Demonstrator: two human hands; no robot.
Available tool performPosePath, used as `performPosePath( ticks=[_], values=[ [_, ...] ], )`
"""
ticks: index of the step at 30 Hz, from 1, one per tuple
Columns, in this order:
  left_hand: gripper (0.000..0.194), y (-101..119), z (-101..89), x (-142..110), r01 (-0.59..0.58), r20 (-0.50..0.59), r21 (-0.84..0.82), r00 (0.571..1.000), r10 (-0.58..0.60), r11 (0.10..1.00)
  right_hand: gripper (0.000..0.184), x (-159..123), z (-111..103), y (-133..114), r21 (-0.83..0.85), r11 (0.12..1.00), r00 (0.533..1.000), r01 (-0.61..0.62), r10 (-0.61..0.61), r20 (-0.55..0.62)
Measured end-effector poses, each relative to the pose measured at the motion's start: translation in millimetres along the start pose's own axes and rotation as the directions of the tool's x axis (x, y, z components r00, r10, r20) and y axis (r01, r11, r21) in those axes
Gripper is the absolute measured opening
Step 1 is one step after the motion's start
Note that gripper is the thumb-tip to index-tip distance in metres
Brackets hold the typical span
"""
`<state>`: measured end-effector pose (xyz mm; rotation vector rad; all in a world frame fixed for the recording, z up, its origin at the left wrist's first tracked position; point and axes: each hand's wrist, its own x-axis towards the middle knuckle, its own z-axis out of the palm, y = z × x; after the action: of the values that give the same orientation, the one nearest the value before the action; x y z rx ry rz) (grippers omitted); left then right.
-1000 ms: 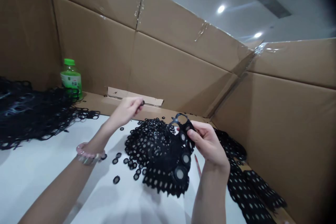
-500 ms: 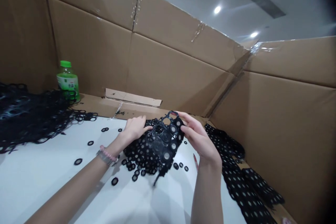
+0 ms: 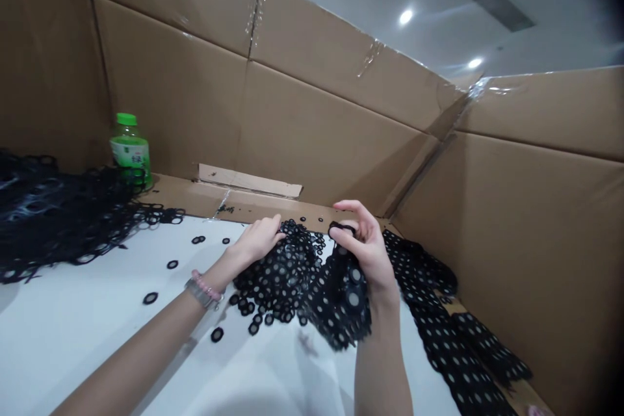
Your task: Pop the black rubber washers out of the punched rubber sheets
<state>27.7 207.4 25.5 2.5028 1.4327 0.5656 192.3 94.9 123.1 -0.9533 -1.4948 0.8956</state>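
Note:
A heap of black rubber rings joined in a punched web (image 3: 277, 279) lies on the white table top, and a black perforated sheet (image 3: 344, 302) hangs down beside it. My right hand (image 3: 363, 247) pinches the top of that sheet between thumb and fingers. My left hand (image 3: 256, 240) lies at the heap's upper edge, its fingertips on the rings. Whether those fingers grip anything is hidden. A pink bead bracelet and a metal band (image 3: 202, 290) circle my left wrist.
Cardboard walls (image 3: 322, 123) rise behind and to the right. A green-capped bottle (image 3: 130, 149) stands at back left by a tangled black web pile (image 3: 58, 221). Perforated black strips (image 3: 453, 344) lie at right. Loose black rings (image 3: 217, 335) dot the white table (image 3: 88, 331).
My left hand has left the sheet and moved onto the heap. The sheet has dropped to hang from my right hand, which has risen slightly. Some loose rings near the heap are now covered.

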Motion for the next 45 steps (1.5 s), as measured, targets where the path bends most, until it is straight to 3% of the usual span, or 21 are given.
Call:
performPosePath(
  ticks=[3,6,8,11,13,15,19,23,25,27,29,31,33,34,35,36,39,41,43,45],
  values=[
    [0.007,-0.8,0.7,2.4,-0.050,-0.020,-0.066,0.999,0.049,0.997,0.024,0.4,1.2,1.6,0.045,0.999,0.998,0.006,-0.003,-0.063],
    [0.020,8.4,-9.7,-0.8,-0.082,-0.053,-0.117,0.996,0.076,0.990,0.024,2.1,1.2,2.7,0.076,0.997,0.998,-0.022,0.027,-0.055],
    [0.031,21.3,-25.1,-9.1,-0.139,-0.164,-0.222,0.981,0.104,0.965,0.028,4.2,2.3,3.8,0.054,0.998,0.999,-0.044,0.045,-0.026],
    [0.039,44.9,-52.1,-28.2,-0.330,-0.327,-0.490,0.928,0.181,0.807,0.033,7.0,6.9,5.7,0.010,0.999,0.998,-0.051,0.051,0.027],
    [0.037,56.7,-64.9,-39.0,-0.391,-0.331,-0.587,0.915,0.231,0.709,0.035,7.7,10.3,6.6,0.004,0.999,0.995,-0.052,0.052,0.087],
    [0.037,61.8,-70.3,-43.6,-0.386,-0.296,-0.634,0.922,0.250,0.670,0.035,7.3,12.3,6.8,0.021,0.998,0.987,-0.058,0.055,0.154],
    [0.038,55.6,-63.7,-34.8,-0.306,-0.246,-0.756,0.952,0.182,0.578,0.041,7.6,12.2,7.9,0.093,0.992,0.966,-0.087,0.061,0.253],
    [0.037,39.3,-58.9,-19.6,-0.230,-0.228,-0.830,0.971,0.067,0.509,0.047,11.7,8.3,13.8,0.142,0.983,0.958,-0.119,0.076,0.276],
    [0.034,24.3,-65.8,-14.9,-0.219,-0.272,-0.858,0.961,-0.050,0.464,0.049,12.2,2.1,15.0,0.164,0.982,0.966,-0.098,0.055,0.251],
    [0.031,5.8,-76.8,-12.8,-0.246,-0.364,-0.867,0.906,-0.215,0.433,0.052,10.2,-6.1,12.8,0.172,0.984,0.984,-0.053,0.023,0.175],
    [0.031,-9.4,-83.4,-12.3,-0.260,-0.447,-0.814,0.851,-0.274,0.519,0.058,7.2,-12.7,8.6,0.156,0.988,0.995,-0.018,0.002,0.097],
    [0.032,-14.8,-77.4,-11.6,-0.207,-0.437,-0.652,0.889,-0.138,0.729,0.065,5.2,-14.9,5.1,0.134,0.991,0.998,0.001,-0.009,0.061],
    [0.035,-9.8,-56.3,-9.8,-0.132,-0.236,-0.373,0.971,0.044,0.918,0.071,5.3,-13.3,3.7,0.130,0.991,0.998,0.009,-0.018,0.065],
    [0.036,-4.9,-41.8,-8.5,-0.109,-0.092,-0.233,0.992,0.090,0.966,0.072,5.8,-11.9,3.7,0.129,0.992,0.998,0.015,-0.023,0.060],
    [0.037,0.4,-26.5,-7.1,-0.079,0.027,-0.111,0.996,0.082,0.991,0.072,6.2,-10.6,3.8,0.124,0.992,0.998,0.020,-0.026,0.051],
    [0.035,5.4,-11.8,-5.7,-0.070,0.081,-0.063,0.994,0.075,0.996,0.071,6.5,-9.7,4.0,0.114,0.993,0.999,0.022,-0.027,0.045],
    [0.032,14.2,17.2,-2.8,-0.035,0.130,-0.017,0.991,0.037,0.999,0.071,5.6,-9.2,3.0,0.085,0.996,0.999,0.021,-0.025,0.046],
    [0.035,14.9,19.1,-2.0,-0.011,0.134,0.002,0.991,0.011,1.000,0.070,4.2,-9.2,1.3,0.086,0.996,0.998,0.024,-0.029,0.054],
    [0.042,14.8,9.0,-2.5,0.016,0.094,-0.010,0.996,-0.015,1.000,0.066,3.3,-7.8,0.1,0.081,0.996,0.998,0.039,-0.042,0.039],
    [0.048,17.5,-7.9,-5.3,-0.006,-0.002,-0.152,1.000,0.006,0.988,0.060,3.1,-4.8,0.0,0.048,0.997,0.998,0.056,-0.057,0.014]
  ],
)
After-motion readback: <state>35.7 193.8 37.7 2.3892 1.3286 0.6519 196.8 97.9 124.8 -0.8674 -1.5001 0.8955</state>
